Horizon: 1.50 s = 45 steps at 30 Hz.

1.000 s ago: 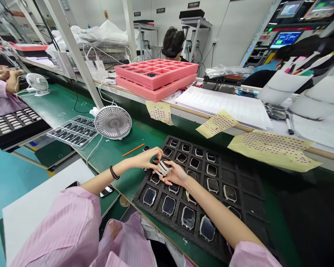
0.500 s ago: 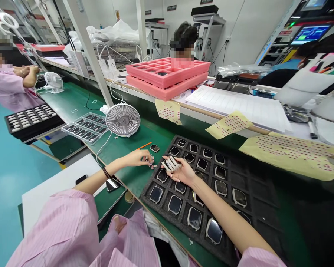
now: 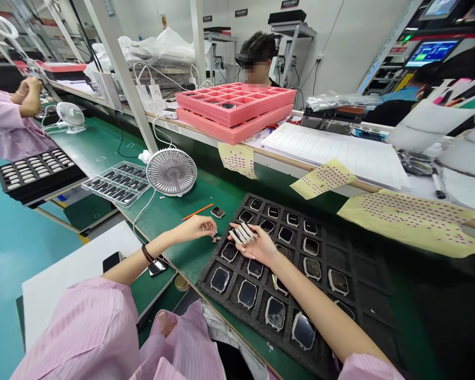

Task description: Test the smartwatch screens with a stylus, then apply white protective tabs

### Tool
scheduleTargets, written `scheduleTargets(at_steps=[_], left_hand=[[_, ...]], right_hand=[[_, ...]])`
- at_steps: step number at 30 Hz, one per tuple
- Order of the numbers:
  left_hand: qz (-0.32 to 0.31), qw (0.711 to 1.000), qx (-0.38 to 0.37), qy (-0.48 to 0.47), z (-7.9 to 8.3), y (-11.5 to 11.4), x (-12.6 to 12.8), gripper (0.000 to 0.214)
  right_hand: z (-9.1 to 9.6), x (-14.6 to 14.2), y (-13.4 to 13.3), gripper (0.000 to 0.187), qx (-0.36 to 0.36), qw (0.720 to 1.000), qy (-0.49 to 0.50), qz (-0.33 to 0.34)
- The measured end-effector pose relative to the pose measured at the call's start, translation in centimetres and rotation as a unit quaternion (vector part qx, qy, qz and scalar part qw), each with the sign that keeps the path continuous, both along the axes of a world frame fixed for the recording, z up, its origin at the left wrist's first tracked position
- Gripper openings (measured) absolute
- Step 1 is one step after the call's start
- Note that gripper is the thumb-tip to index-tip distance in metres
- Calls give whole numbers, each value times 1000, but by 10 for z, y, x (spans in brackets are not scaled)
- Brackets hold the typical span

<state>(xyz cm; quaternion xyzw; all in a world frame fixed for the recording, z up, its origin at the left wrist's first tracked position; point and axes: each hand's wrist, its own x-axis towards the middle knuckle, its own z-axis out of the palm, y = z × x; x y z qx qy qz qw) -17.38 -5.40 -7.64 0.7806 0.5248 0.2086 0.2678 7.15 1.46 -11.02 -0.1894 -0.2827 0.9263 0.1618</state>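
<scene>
My right hand (image 3: 255,245) lies palm up over the left end of a black foam tray (image 3: 352,311) and holds a small stack of white-edged watch parts (image 3: 244,233). The tray's pockets hold several watch bodies (image 3: 276,312). My left hand (image 3: 196,228) rests on the green mat just left of the tray, fingers pinched on a small dark piece that I cannot name. A few tiny pieces (image 3: 216,238) lie beside its fingertips. One loose watch body (image 3: 217,212) sits on the mat a little farther back, near an orange pencil (image 3: 198,211).
A small white desk fan (image 3: 171,172) stands behind my left hand, with a clear parts tray (image 3: 119,182) to its left. Pink foam trays (image 3: 233,105), paper sheets and yellow sticker sheets (image 3: 411,219) sit on the raised shelf behind. A phone (image 3: 157,267) lies near my left forearm. Other people work at the left and behind.
My left hand left the stack in my right palm and went down left to the mat, where it now pinches a small piece. The camera shifted slightly.
</scene>
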Motion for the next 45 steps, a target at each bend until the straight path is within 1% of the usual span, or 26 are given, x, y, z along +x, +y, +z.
scheduleTargets(at_steps=[3,5,8,10,13,15,20,22,25,28,30,32,36,39,41,43,45], left_hand=[[1,995,54,-81,15,1,17,29],[-19,986,78,-144,22,4,30,27],[-73,975,66,-200,26,12,45,25],[-98,972,69,-202,26,18,49,25],[-108,974,90,-177,24,25,52,26],[-111,974,92,-173,21,27,52,28],[-96,974,60,-197,16,30,50,30],[-94,974,62,-198,16,31,50,30],[-102,978,73,-165,16,33,50,30],[-107,983,78,-130,18,34,51,29],[-116,982,62,-136,19,34,51,30],[-122,979,31,-162,19,34,50,31],[-100,974,-17,-201,16,39,50,34],[-115,972,-79,-191,15,45,50,45],[-134,968,-115,-177,15,48,50,46],[-139,968,-122,-168,14,49,50,45],[-128,973,-108,-159,12,49,47,44]], right_hand=[[-1,0,1,44,6,1000,2,5],[-2,0,1,42,12,1000,6,9],[-4,1,2,38,22,999,11,31],[-4,1,2,40,31,998,18,50],[-4,1,1,41,43,996,29,70],[-3,1,1,40,45,995,31,78],[0,1,0,39,40,995,39,81],[1,1,0,39,38,995,41,83],[0,1,1,39,33,995,40,87],[-2,1,1,36,32,996,34,76],[-2,1,1,36,32,997,32,70],[-3,1,1,36,31,997,30,71],[-4,1,0,34,28,997,15,77],[-5,1,-2,33,31,995,-6,90],[-5,0,-3,34,35,995,-15,94],[-5,-1,-3,35,37,994,-18,97],[-5,-1,-3,34,36,994,-20,97]])
